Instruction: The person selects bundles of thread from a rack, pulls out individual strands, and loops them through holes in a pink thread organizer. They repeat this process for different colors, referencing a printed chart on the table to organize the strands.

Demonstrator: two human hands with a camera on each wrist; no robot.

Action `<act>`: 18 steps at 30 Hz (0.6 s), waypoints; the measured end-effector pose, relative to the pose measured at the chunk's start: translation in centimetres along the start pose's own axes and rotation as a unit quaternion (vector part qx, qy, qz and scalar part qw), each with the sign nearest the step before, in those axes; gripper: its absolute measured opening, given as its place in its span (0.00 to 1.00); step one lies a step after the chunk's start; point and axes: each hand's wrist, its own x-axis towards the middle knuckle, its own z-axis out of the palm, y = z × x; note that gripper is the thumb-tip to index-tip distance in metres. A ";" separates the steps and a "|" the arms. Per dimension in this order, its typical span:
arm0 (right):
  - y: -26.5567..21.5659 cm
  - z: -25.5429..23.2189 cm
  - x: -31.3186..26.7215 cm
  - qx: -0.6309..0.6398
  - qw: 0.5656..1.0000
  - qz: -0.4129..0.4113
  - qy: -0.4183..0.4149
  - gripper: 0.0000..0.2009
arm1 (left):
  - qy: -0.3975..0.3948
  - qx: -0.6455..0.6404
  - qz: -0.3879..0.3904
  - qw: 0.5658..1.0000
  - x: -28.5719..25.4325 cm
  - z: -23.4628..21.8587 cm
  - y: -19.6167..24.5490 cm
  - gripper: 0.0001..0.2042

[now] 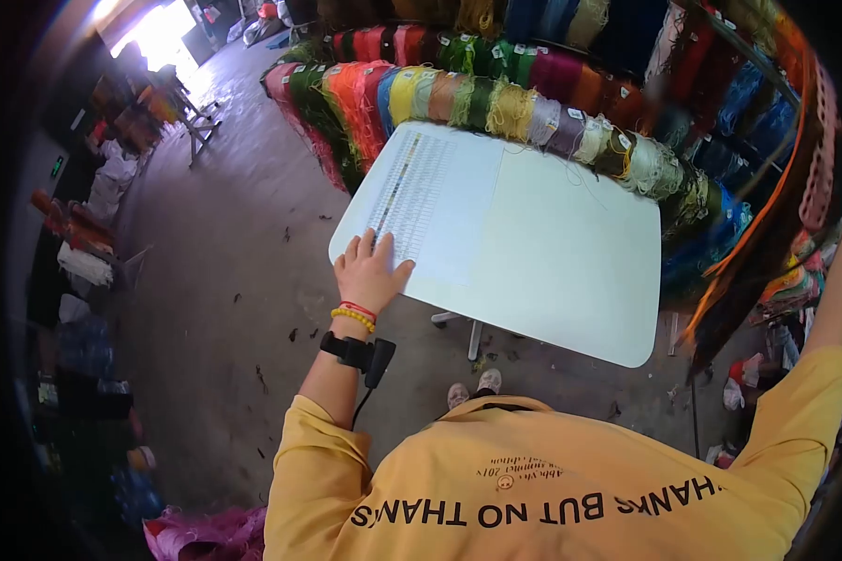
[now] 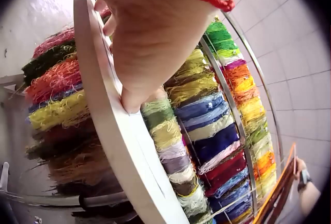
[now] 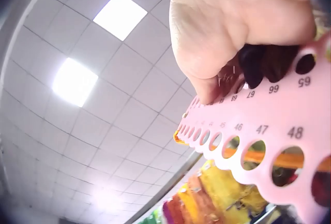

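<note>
Magenta stringy material lies at seven o'clock in the head view. Further right, just off centre towards nine o'clock, the person's left hand grasps nothing: its fingers are spread and rest on a printed sheet, with the thumb by the near edge of the white table. A red cord, yellow beads and a black strap circle that arm. The sheet runs up towards twelve o'clock in rows too small to read, and the bare tabletop reaches to three. Coloured skeins hang along the table's far side, from eleven round to two. At six o'clock are pale shoes and, below them, a yellow shirt. Towards three o'clock, orange and dark brown strands hang from a pink perforated strip, raised near the right edge. The right hand, at one o'clock in its own wrist view, grasps this strip along its numbered edge, near 66 and 67; the fingertips behind it are hidden.
</note>
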 end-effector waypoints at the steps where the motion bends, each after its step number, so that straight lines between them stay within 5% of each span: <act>1: 0.2 1.6 0.3 0.006 1.000 -0.004 -0.025 0.10 | 0.002 0.001 -0.001 1.000 -0.5 -0.2 0.2 0.28; 6: 5.2 8.8 1.5 0.002 0.987 0.035 -0.157 0.10 | 0.006 -0.011 -0.008 1.000 -2.7 -1.0 1.1 0.28; 11: 18.7 13.5 -2.6 -0.152 0.950 0.084 -0.260 0.10 | 0.004 0.001 0.000 1.000 -4.7 -2.1 1.6 0.27; 12: 21.9 14.1 -4.0 -0.221 0.935 0.062 -0.271 0.10 | 0.008 0.003 0.004 1.000 -5.0 -2.1 1.7 0.27; 16: 32.7 14.3 -11.1 -0.297 0.827 0.238 -0.414 0.10 | -0.006 -0.006 0.008 1.000 -5.9 -2.9 2.7 0.28; 18: 32.4 15.1 -14.9 -0.393 0.809 0.200 -0.389 0.15 | -0.021 -0.003 0.008 1.000 -6.3 -3.2 3.3 0.28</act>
